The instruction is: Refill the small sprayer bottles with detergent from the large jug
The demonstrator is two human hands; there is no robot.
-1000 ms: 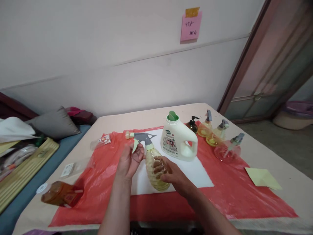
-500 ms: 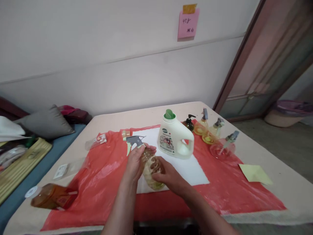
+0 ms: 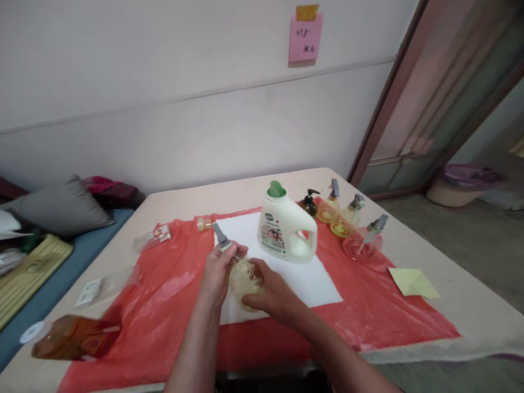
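Both my hands are around a clear spray bottle (image 3: 243,277) with a grey trigger head, tilted so its head leans up and to the left. My left hand (image 3: 220,267) grips it at the neck, just under the trigger head. My right hand (image 3: 268,289) wraps the lower body from the right. Under the bottle is a white sheet (image 3: 315,289) on a red plastic sheet (image 3: 172,311). Behind my hands, a large cream detergent jug (image 3: 286,234) with an open top and green spout stands upright on the white sheet.
At the right stand a dark pump bottle (image 3: 310,204) and several spray bottles, one pinkish (image 3: 362,245). A yellow paper (image 3: 413,283) lies beyond them. At the left are an amber jar on its side (image 3: 73,337), a small white box (image 3: 88,293) and a small clear container (image 3: 203,224).
The spray bottle has turned in my hands, so its trigger no longer shows from the side. Both hands keep their hold. The whole view has shifted slightly.
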